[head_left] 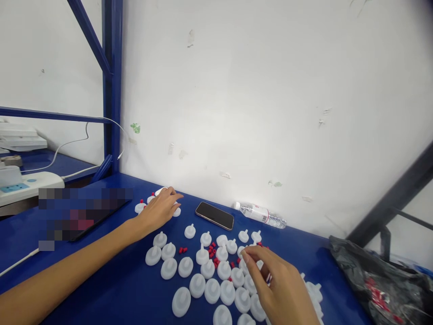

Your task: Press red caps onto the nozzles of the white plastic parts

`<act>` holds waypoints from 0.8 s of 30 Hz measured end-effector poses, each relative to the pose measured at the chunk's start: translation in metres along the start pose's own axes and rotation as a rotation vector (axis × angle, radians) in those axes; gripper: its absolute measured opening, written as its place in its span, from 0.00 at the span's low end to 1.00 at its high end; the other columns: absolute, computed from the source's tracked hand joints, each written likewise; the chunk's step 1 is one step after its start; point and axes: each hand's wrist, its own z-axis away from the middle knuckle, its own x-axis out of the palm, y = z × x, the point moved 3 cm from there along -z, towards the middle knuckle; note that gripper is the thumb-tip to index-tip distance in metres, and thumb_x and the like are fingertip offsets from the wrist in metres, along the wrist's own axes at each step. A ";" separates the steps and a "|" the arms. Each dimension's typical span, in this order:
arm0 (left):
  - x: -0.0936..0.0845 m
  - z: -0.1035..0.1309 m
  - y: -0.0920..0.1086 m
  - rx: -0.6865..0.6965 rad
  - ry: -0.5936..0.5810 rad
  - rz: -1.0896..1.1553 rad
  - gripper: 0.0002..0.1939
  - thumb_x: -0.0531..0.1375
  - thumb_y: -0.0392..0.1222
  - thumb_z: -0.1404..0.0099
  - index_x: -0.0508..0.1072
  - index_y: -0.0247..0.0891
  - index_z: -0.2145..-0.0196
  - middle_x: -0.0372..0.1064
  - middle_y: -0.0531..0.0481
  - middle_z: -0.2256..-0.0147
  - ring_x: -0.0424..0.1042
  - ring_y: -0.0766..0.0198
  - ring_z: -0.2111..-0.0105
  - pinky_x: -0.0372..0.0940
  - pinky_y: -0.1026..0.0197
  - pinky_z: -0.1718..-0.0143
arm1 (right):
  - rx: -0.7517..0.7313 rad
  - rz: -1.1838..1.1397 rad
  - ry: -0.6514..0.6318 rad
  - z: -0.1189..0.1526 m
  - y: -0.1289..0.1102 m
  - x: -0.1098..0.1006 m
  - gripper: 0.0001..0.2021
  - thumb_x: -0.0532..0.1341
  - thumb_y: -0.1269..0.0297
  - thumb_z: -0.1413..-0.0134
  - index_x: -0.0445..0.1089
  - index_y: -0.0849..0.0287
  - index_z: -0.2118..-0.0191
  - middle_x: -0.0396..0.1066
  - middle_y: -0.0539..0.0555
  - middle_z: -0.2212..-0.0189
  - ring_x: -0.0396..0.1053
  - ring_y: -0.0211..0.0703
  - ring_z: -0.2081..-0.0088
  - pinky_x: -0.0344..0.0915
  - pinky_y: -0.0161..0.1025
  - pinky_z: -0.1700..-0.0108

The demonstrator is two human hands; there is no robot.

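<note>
My left hand [160,207] reaches to the back left of the blue table, its fingers bent over a small group of white round caps with spouts, some bearing red tips [141,201]. What its fingertips touch is hidden. My right hand [275,280] is over the right part of a wide spread of white caps [212,290], thumb and index finger pinched together at a white cap; whether they grip anything is too small to tell. Small red pieces [212,249] lie among the caps near the middle, and a few more [183,250] sit to the left.
A phone [214,215] and a clear bottle [260,214] lie near the wall. At the right edge is a black bag [365,280] with red pieces. A dark tablet-like object [98,219] and a power strip [32,186] are at left, beside a blue frame post [112,90].
</note>
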 end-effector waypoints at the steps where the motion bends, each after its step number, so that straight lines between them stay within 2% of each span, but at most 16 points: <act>1: 0.001 0.000 -0.004 0.006 -0.013 -0.020 0.11 0.53 0.39 0.26 0.74 0.36 0.53 0.68 0.44 0.54 0.67 0.52 0.50 0.67 0.50 0.55 | -0.001 0.000 -0.001 0.000 0.000 0.000 0.11 0.55 0.56 0.30 0.75 0.49 0.57 0.77 0.45 0.70 0.71 0.36 0.79 0.68 0.32 0.74; 4: 0.010 -0.003 -0.011 0.012 -0.068 -0.053 0.06 0.59 0.40 0.29 0.75 0.36 0.59 0.70 0.47 0.58 0.69 0.54 0.53 0.68 0.50 0.55 | -0.011 -0.003 0.001 0.000 -0.001 0.000 0.11 0.55 0.57 0.30 0.75 0.50 0.58 0.77 0.46 0.70 0.72 0.36 0.78 0.67 0.32 0.74; 7: 0.020 -0.005 -0.011 0.009 -0.118 -0.046 0.04 0.61 0.38 0.30 0.76 0.36 0.60 0.72 0.48 0.60 0.71 0.56 0.55 0.68 0.50 0.54 | -0.009 -0.006 -0.009 0.000 -0.001 0.000 0.12 0.54 0.56 0.30 0.75 0.49 0.58 0.77 0.45 0.71 0.72 0.36 0.78 0.67 0.32 0.74; 11: 0.025 -0.005 -0.006 0.020 -0.140 0.019 0.09 0.58 0.34 0.33 0.78 0.39 0.59 0.77 0.48 0.63 0.75 0.56 0.61 0.70 0.52 0.59 | 0.006 -0.001 -0.019 0.000 0.000 0.000 0.12 0.54 0.55 0.30 0.75 0.48 0.58 0.77 0.45 0.71 0.72 0.36 0.78 0.68 0.32 0.73; 16: 0.008 -0.005 0.005 0.019 0.044 0.101 0.16 0.52 0.41 0.29 0.78 0.41 0.53 0.77 0.45 0.56 0.75 0.51 0.54 0.68 0.51 0.52 | 0.026 -0.011 -0.023 0.000 -0.001 -0.001 0.13 0.54 0.55 0.30 0.75 0.49 0.58 0.78 0.46 0.71 0.72 0.37 0.78 0.67 0.32 0.74; 19: -0.005 -0.002 0.018 0.032 0.149 0.139 0.18 0.47 0.41 0.25 0.76 0.43 0.50 0.74 0.46 0.55 0.74 0.55 0.58 0.68 0.54 0.54 | 0.038 -0.009 -0.033 -0.001 -0.003 -0.001 0.14 0.53 0.55 0.29 0.76 0.50 0.57 0.78 0.48 0.70 0.73 0.38 0.77 0.67 0.32 0.73; 22: -0.010 0.003 0.036 0.122 0.178 0.169 0.20 0.45 0.42 0.22 0.72 0.43 0.44 0.71 0.46 0.54 0.74 0.59 0.61 0.69 0.56 0.57 | 0.029 -0.014 -0.028 -0.002 -0.006 0.000 0.16 0.52 0.53 0.28 0.75 0.52 0.58 0.77 0.50 0.71 0.73 0.40 0.76 0.66 0.33 0.74; 24: -0.008 0.009 0.049 0.219 0.152 0.178 0.19 0.47 0.46 0.22 0.68 0.44 0.40 0.70 0.46 0.54 0.73 0.60 0.62 0.70 0.57 0.57 | 0.029 -0.021 -0.015 -0.002 -0.009 0.000 0.18 0.51 0.52 0.28 0.73 0.53 0.64 0.75 0.49 0.74 0.72 0.40 0.77 0.64 0.34 0.74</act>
